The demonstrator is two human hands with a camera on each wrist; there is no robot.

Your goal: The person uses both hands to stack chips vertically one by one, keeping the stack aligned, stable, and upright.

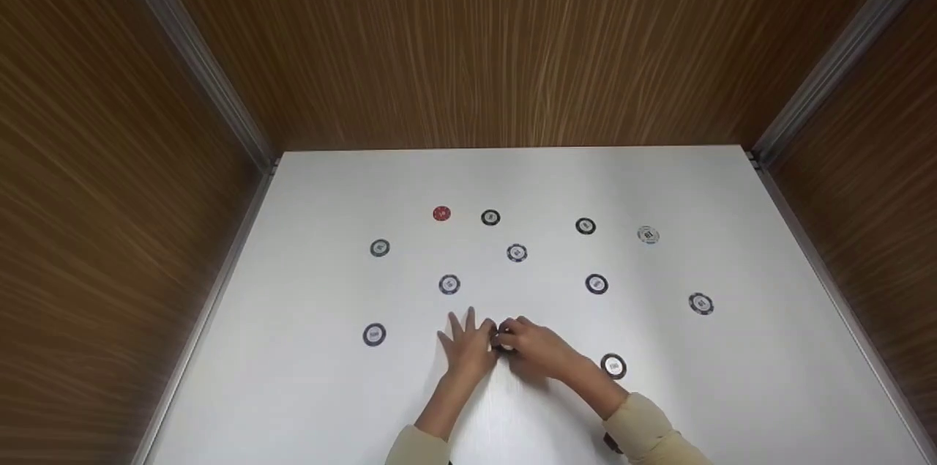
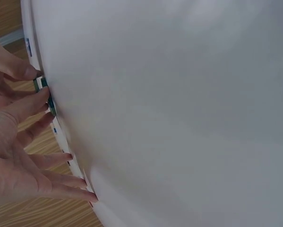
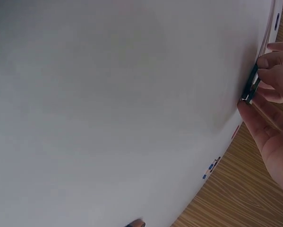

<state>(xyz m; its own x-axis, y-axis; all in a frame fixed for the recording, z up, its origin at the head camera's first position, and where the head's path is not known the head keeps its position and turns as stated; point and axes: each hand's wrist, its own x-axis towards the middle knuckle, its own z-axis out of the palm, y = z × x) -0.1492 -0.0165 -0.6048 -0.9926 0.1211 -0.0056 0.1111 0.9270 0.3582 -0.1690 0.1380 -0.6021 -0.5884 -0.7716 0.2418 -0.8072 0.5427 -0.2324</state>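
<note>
Near the front middle of the white table point(image 1: 307, 377), my two hands meet over dark-edged poker chips point(image 1: 506, 345). My left hand point(image 1: 469, 356) spreads three fingers on the table while its thumb and index finger pinch at the chips' left side. From the right, my right hand point(image 1: 540, 349) holds a chip between thumb and fingers. In the left wrist view, chips point(image 2: 51, 102) show edge-on between the fingertips, one of them tilted. Dark green chip edges point(image 3: 250, 83) also appear in the right wrist view. The fingers hide most of the chips, so their number is unclear.
Several chips lie flat and scattered: a red chip point(image 1: 441, 213) at the back, a white chip point(image 1: 648, 234) back right, a dark chip point(image 1: 374, 335) to the left, another dark chip point(image 1: 613, 366) beside the right forearm. Wood-grain panels point(image 1: 512, 47) enclose the table's back and sides.
</note>
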